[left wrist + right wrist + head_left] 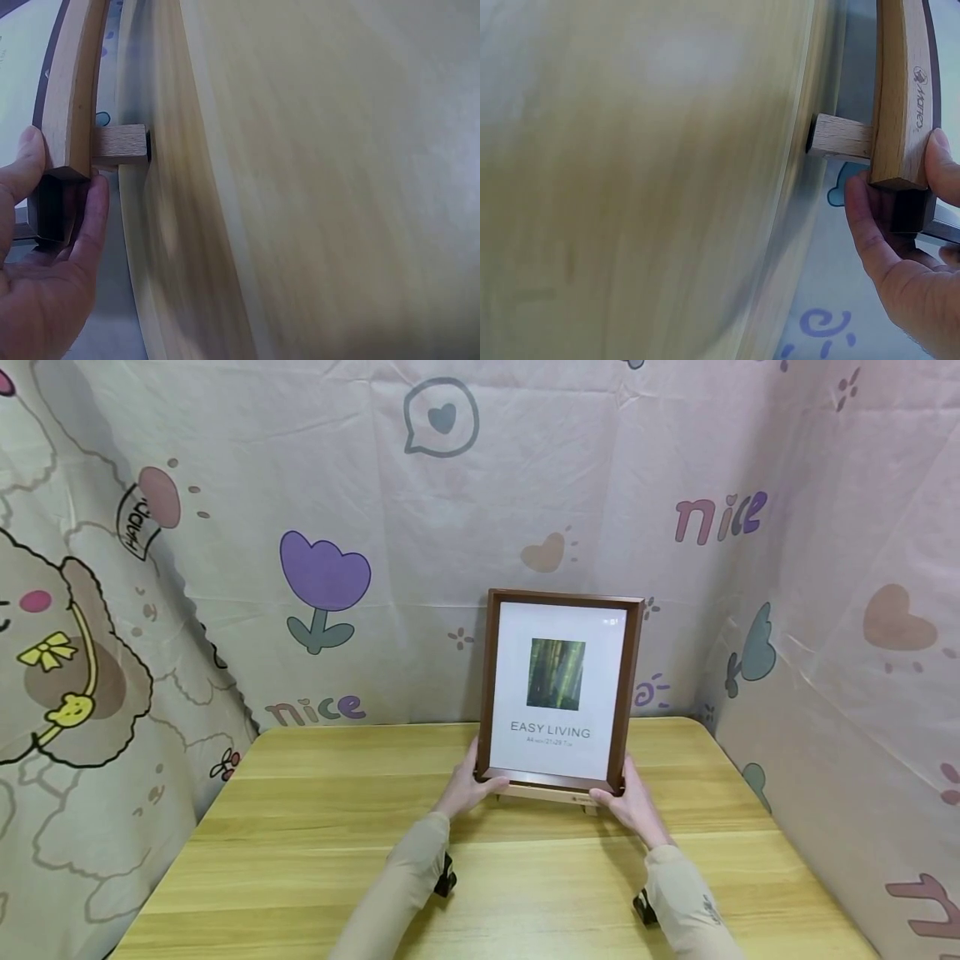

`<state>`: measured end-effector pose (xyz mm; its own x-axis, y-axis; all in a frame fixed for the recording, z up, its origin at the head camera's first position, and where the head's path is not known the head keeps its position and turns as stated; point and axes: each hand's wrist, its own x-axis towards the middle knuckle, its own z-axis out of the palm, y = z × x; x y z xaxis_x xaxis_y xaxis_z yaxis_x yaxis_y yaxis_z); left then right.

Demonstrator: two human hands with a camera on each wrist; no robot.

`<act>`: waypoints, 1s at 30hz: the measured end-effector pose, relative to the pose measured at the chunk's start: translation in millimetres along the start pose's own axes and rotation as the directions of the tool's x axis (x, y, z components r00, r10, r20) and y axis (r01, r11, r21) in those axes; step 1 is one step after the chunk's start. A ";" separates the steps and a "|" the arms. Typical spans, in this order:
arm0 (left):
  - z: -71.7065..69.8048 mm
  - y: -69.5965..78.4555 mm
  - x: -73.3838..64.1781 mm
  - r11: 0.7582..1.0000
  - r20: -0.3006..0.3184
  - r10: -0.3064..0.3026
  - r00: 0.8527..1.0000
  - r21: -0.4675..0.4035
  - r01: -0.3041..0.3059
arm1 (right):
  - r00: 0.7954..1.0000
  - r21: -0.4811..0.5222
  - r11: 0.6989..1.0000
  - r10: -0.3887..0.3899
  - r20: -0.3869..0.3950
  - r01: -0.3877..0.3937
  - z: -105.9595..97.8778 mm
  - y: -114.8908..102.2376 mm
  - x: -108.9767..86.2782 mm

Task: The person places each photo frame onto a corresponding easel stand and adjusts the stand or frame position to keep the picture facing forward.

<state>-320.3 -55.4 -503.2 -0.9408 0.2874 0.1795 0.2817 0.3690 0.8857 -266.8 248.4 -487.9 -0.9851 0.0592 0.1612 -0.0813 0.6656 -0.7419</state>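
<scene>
A brown picture frame (557, 693) stands upright, leaning slightly back, on a small wooden easel (551, 794) near the table's far edge. Its white insert reads "EASY LIVING" below a green forest print. My left hand (463, 789) grips the frame's lower left corner, thumb in front and fingers behind. At the lower right corner, my right hand (633, 797) holds it the same way. In the left wrist view, the easel's front ledge (69, 97) runs just above the fingers, with a short leg (120, 144) jutting out. Printed lettering marks the ledge (901, 97) in the right wrist view.
The light wood-grain table (315, 827) spreads out in front of and beside the frame. Behind it and along both sides hangs a pale cloth (450, 510) with cartoon prints. Black straps (446, 877) show at both sleeve cuffs.
</scene>
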 end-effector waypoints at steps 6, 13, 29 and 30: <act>-3.7 -1.3 -3.0 1.000 -0.021 0.018 1.000 0.010 -0.018 | 1.000 0.006 1.000 0.006 0.011 -0.006 2.3 -2.9 1.5; -7.9 -0.6 -7.4 0.999 -0.034 -0.023 0.999 0.032 0.024 | 1.000 0.010 1.000 0.013 0.016 -0.013 5.2 -4.7 2.4; -16.1 -4.5 -12.0 0.998 -0.052 -0.025 0.998 0.054 0.028 | 1.000 0.032 0.999 -0.006 0.019 0.005 13.1 -10.7 4.4; -16.6 -4.9 -12.6 0.998 -0.052 -0.029 0.998 0.052 0.032 | 1.000 0.026 1.000 -0.004 0.019 0.004 13.5 -11.4 4.2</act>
<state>-313.0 -75.4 -502.7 -0.9571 0.2301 0.1759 0.2612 0.4233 0.8675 -272.0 231.1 -487.5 -0.9875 0.0423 0.1520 -0.0890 0.6459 -0.7582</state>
